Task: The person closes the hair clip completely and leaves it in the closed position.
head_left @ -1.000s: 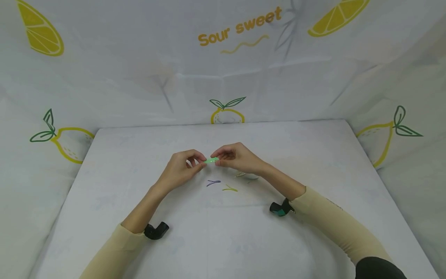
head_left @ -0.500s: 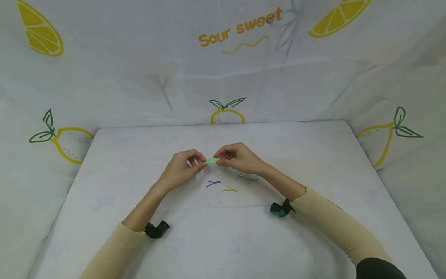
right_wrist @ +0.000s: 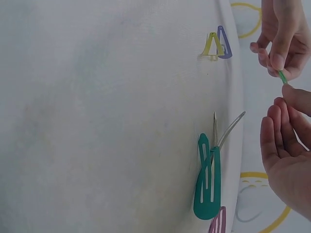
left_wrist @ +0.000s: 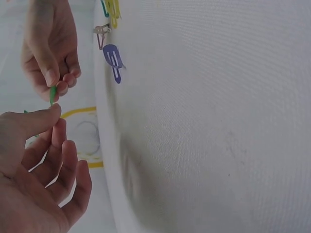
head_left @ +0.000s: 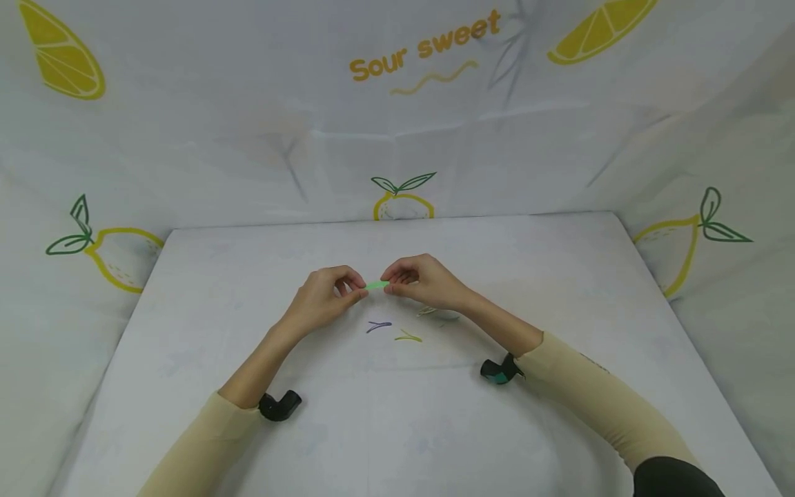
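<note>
A small green snap hair clip [head_left: 376, 284] is held up above the table between both hands. My left hand [head_left: 323, 298] pinches its left end between thumb and fingertip. At the other end, my right hand [head_left: 428, 281] pinches it the same way. The fingertips hide both ends of the clip. In the left wrist view, the green clip [left_wrist: 53, 94] appears edge-on as a thin strip. Below the hands lie a purple snap clip [head_left: 379, 326] and a yellow one [head_left: 409, 337], both sprung apart.
Under the right forearm, a teal snap clip [right_wrist: 208, 189] lies spread on the table, with a pink clip [right_wrist: 219, 223] beside it. The white tabletop [head_left: 373, 428] meets a lemon-print cloth [head_left: 248, 172] at the back and sides. A black wrist camera [head_left: 279, 406] sits under the left cuff.
My right fingertips have shifted slightly to the right along the green clip. The left hand keeps its pinch, and the clips on the table have stayed put.
</note>
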{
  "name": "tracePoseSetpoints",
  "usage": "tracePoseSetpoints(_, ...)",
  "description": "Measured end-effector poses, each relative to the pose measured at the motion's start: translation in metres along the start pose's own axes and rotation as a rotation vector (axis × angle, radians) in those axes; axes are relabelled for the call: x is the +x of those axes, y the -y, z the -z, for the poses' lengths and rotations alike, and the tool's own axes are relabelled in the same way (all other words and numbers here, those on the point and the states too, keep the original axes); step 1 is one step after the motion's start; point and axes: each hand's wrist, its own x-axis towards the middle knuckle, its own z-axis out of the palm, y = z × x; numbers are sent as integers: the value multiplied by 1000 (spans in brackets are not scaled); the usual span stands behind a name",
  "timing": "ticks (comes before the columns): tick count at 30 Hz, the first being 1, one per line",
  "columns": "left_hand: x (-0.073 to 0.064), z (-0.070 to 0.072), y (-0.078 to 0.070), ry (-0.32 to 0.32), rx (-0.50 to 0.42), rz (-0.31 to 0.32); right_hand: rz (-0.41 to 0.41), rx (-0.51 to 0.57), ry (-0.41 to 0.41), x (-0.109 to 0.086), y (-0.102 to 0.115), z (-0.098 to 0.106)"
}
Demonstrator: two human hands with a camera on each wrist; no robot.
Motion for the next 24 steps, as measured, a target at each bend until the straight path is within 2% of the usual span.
tracePoseSetpoints(7, 3, -1, 1, 19, 28, 34, -18, -37, 24, 2, 2, 3)
tracePoseSetpoints(13, 8, -2, 4, 23, 44, 36, -35, -66, 37, 6, 0, 4)
tracePoseSetpoints(24, 13, -8, 6, 71, 85, 73, -75, -84, 77, 10, -7, 3)
